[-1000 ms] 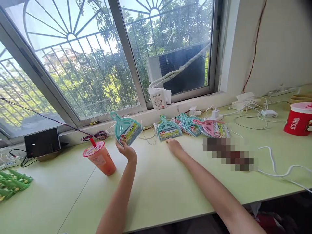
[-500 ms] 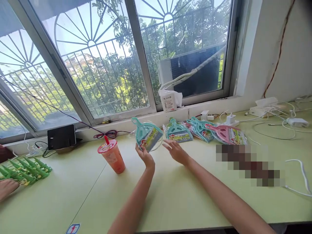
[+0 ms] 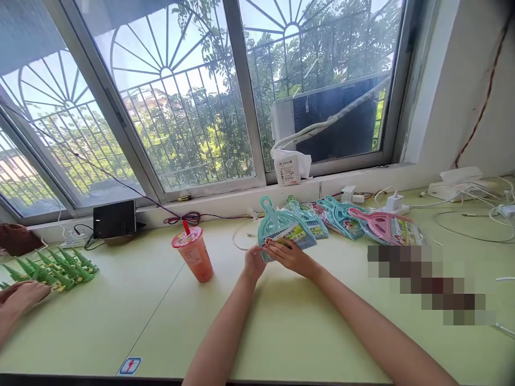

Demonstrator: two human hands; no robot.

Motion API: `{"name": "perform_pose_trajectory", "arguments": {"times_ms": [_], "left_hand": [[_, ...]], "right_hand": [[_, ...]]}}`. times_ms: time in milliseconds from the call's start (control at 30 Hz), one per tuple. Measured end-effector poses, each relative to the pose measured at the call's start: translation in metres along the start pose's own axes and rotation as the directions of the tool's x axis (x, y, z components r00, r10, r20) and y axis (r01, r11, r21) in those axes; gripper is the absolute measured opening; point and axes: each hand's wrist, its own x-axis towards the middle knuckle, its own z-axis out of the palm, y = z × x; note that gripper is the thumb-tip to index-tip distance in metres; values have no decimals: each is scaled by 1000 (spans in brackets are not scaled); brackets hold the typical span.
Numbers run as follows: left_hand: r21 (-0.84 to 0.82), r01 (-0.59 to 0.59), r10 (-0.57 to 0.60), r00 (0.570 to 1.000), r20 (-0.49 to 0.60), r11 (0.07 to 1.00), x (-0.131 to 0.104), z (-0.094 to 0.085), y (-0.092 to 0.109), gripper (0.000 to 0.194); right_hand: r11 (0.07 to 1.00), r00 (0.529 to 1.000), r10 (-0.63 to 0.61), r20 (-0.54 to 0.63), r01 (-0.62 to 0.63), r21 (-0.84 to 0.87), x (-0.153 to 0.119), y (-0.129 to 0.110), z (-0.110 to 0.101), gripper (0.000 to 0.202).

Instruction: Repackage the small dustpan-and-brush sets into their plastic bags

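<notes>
Gripping the lower left corner of a wrapped teal dustpan set, the left hand is closed on it at the middle of the frame. The right hand lays its fingers over the lower part of the pack; its thumb is hidden, so I cannot tell how tightly it closes. A yellow label on the pack carries dark Chinese characters, too small to read surely.

Just behind and to the right sits a second teal set, partly covered. Farther right on the pale green table are more teal packs and a pink dustpan set, also wrapped.

Left of the hands stands an orange drink cup with a red straw and a patterned lid; its pale label is illegible. Near the lower left, a blue-edged sticker bears a red mark.

At the left edge, another person's hands are beside green spiky pieces. On the sill, a white box shows small print, perhaps with a code, too fine to read.
</notes>
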Motion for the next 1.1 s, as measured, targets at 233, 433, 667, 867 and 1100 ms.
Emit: {"name": "perform_pose_trajectory", "arguments": {"times_ms": [233,433,667,867,1100], "left_hand": [[-200,148,-165,984,-73,969,7,-6,0,28],[-202,-1,-32,987,-161,979,16,-15,-4,33],[-182,-19,-12,986,-166,983,19,-22,-8,39],[-181,1,-43,973,-229,983,21,-22,-6,36],[-150,-32,-10,962,-271,988,26,-23,-10,40]], "right_hand": [[980,986,-159,40,163,-115,3,-1,1,47],[993,986,-5,165,25,-118,4,-1,7,46],[992,985,47,165,-26,-127,5,-9,11,30],[992,984,125,123,-120,-48,3,-11,21,20],[993,991,101,89,-96,-63,-1,-6,18,21]]}}
